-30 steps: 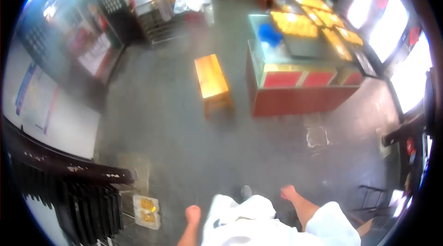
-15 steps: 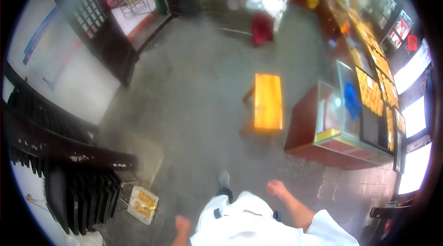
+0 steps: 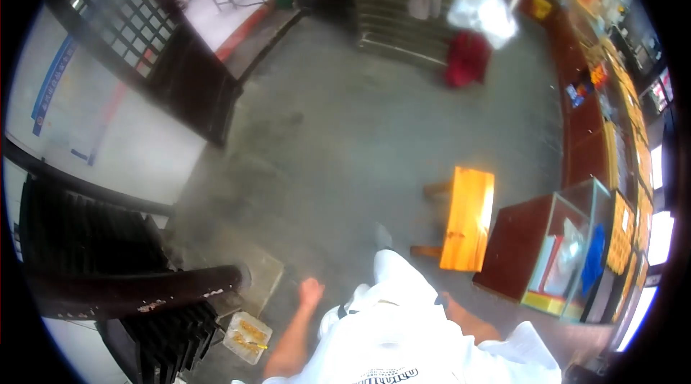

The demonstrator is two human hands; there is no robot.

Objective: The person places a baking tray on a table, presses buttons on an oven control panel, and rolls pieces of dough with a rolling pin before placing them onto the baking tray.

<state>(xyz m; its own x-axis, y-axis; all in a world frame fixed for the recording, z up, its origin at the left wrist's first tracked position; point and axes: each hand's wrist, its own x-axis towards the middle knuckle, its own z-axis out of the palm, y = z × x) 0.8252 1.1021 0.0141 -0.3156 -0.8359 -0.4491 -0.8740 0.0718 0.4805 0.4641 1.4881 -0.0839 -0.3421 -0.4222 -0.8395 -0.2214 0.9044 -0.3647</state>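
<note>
Right below you is your white shirt (image 3: 392, 326), and your left grip (image 3: 311, 292) is out beside it, no object showing in it, too blurred for me to call open or closed. Your right grip (image 3: 446, 303) is mostly behind the shirt, so I can't tell its state or whether it has anything. Down on the floor, nearest that left side, there's the white tray (image 3: 248, 338) with yellowish bits in it; a foot set down wide could tip or crush it. Just beyond it, the dark post (image 3: 165, 289) with chipped paint and the black panels (image 3: 176, 333) crowd that side, so a wide elbow swing could knock them. Ahead, your shoe (image 3: 384, 236) is near the wooden stool (image 3: 469, 220), its legs poking out towards you at floor level: catch a toe there and you could stumble, or shove it at the glass case (image 3: 568, 254) just beside it, and that glass could crack. Far off, a white bag (image 3: 484, 15) and a dark red cloth (image 3: 466, 60) hang low by the slatted worktop (image 3: 392, 17); brushing past could drag them down.
</note>
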